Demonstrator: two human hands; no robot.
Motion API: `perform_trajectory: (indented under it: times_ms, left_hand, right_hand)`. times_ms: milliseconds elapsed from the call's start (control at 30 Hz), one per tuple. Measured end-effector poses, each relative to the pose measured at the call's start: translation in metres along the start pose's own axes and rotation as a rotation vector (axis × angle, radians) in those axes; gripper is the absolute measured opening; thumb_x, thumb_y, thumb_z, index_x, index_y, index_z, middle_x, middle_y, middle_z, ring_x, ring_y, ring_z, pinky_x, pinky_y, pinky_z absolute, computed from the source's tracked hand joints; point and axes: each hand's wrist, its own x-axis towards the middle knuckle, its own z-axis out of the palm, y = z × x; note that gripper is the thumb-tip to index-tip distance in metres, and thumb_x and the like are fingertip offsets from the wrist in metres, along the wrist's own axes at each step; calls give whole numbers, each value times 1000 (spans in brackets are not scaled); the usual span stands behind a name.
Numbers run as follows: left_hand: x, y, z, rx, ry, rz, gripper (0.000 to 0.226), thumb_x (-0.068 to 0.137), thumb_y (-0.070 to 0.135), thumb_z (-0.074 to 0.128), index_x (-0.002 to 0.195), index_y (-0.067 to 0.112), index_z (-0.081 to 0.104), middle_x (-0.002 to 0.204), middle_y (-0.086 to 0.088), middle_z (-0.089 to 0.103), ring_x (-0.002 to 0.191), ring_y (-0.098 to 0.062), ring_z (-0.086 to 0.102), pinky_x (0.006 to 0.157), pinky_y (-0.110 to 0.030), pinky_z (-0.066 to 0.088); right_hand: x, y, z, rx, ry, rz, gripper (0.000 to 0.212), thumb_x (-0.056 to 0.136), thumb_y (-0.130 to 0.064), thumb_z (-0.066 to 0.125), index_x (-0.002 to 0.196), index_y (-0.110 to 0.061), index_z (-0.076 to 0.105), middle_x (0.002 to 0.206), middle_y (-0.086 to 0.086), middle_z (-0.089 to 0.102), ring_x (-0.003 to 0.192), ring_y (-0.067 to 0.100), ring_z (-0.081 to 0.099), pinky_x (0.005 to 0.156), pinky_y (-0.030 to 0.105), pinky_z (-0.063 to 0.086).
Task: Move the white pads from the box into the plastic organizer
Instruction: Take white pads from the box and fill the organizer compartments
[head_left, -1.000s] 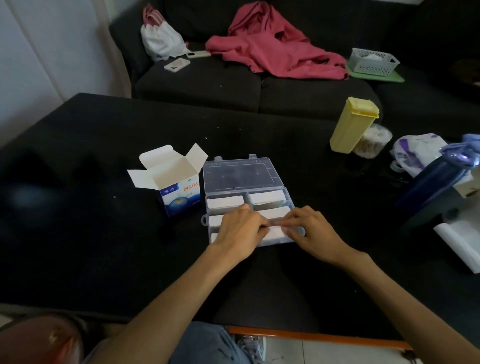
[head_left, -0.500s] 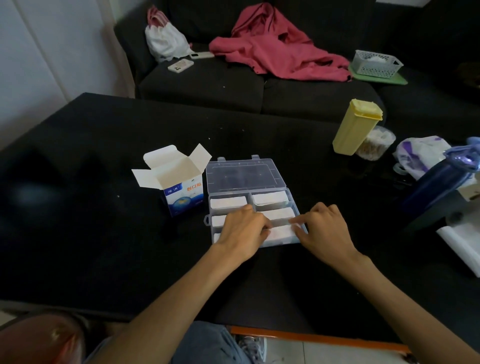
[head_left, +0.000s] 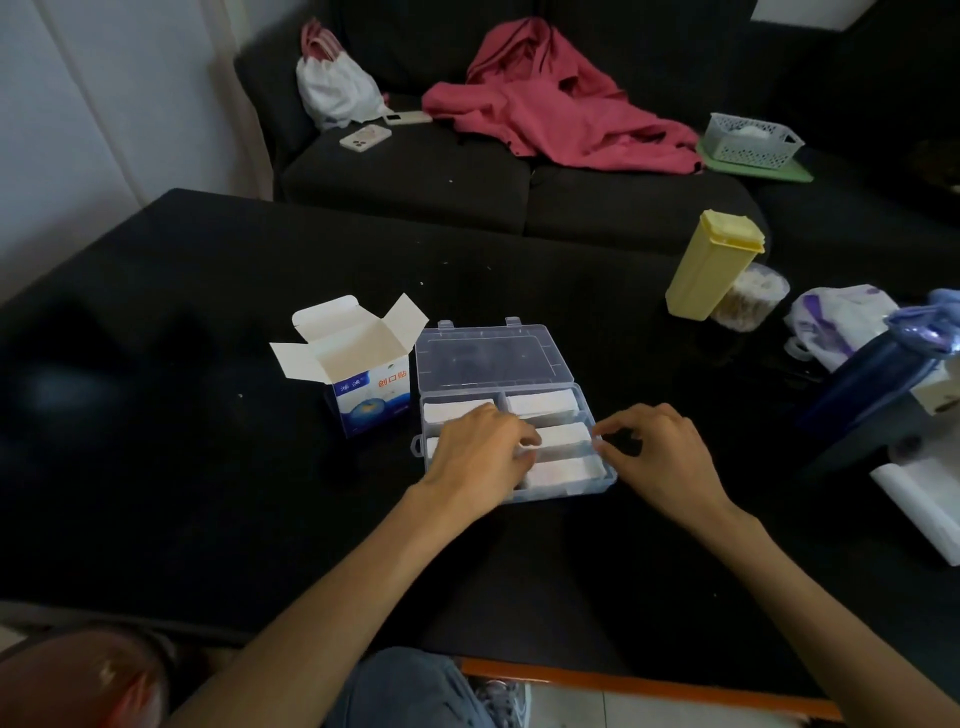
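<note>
- The white pads (head_left: 563, 434) lie in the compartments of the plastic organizer (head_left: 607, 480), which sits open near the middle of the black table (head_left: 208, 493), a little toward its front edge.
- They look thin, light and soft, likely to bend or slide as a stack; I would take them by the long edges, pinched between fingertips, not pressed flat.
- The left hand (head_left: 480, 454) rests over the organizer's left compartments, its fingers curled down onto the pads near the centre divider; whether it pinches one or only presses, I cannot tell.
- The right hand (head_left: 660, 457) hovers at the organizer's right edge, fingers loosely bent with thumb and forefinger close together; it seems to hold nothing.
- The organizer's clear lid (head_left: 491, 356) lies back flat toward the far edge. Every compartment I can see holds white pads.
- The box (head_left: 363, 384) stands just beside the organizer on its left, flaps open. From here I see only white inside and cannot tell whether pads remain.
- Toward the table's right edge stand a yellow container (head_left: 709, 265) and a round tub (head_left: 750, 301), touching or nearly so.
</note>
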Motion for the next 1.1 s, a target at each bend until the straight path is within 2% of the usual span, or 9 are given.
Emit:
perform_trajectory:
  times_ms: [133,233,300,433,533,700,833,967,1100]
  left_hand:
    - [-31,-27,-37,-159,134,-175,18,88,42,58,103,36,67,91,20,63,81,5,55,74,-16,46]
    - [-63,-71,-56,-298,208,-413,7,85,39,63,88,36,69,82,20,65,80,2,61,73,-21,49]
    - [-77,-100,-66,-592,262,-666,15,90,36,59,80,31,69,82,13,70,82,-7,65,71,-26,49]
    - [-89,-125,-75,-1312,68,-1052,54,98,49,29,102,12,69,94,-2,74,85,-13,65,63,-26,46]
    - [-85,-138,-73,-1537,9,-1099,62,96,54,33,116,3,61,102,-12,72,95,-22,67,69,-32,51]
    - [-67,-142,-76,-1672,-2,-1066,76,84,63,50,122,-3,51,107,-21,68,98,-30,67,76,-39,54]
    - [-56,-140,-80,-1764,-6,-955,64,72,59,61,115,12,61,108,-15,67,99,-31,64,75,-41,52]
    - [-51,-133,-87,-1797,-8,-890,47,85,53,51,103,12,63,88,-14,69,79,-29,65,70,-37,51]
    - [-45,-120,-97,-1597,254,-772,42,86,49,55,121,26,53,103,-11,64,90,-26,65,73,-38,53]
  right_hand:
    - [20,-24,-17,79,51,-42,19,87,-31,62,104,-26,67,103,-6,67,95,6,50,81,21,39]
    - [35,-66,-20,175,72,-163,21,88,-33,60,108,-28,64,109,-9,64,102,3,48,82,17,34]
    - [47,-105,-17,211,59,-301,25,88,-31,59,113,-28,61,118,-9,60,114,6,46,93,21,35]
    - [75,-166,4,119,84,-539,41,85,-25,64,125,-27,56,138,-1,45,130,17,35,103,32,33]
    - [90,-176,27,-1,49,-558,32,84,-29,66,116,-27,63,134,1,47,125,21,38,100,35,38]
    - [78,-165,29,-33,152,-673,19,68,-31,81,86,-26,74,98,0,65,94,21,56,74,32,49]
    - [59,-155,24,-2,229,-738,29,60,-30,85,87,-27,75,95,1,67,94,20,55,71,30,51]
    - [57,-151,17,13,291,-763,25,67,-27,81,91,-25,75,96,2,67,98,17,45,73,31,50]
    - [54,-147,15,210,276,-648,24,81,-21,70,105,-21,70,103,2,64,100,15,51,79,25,48]
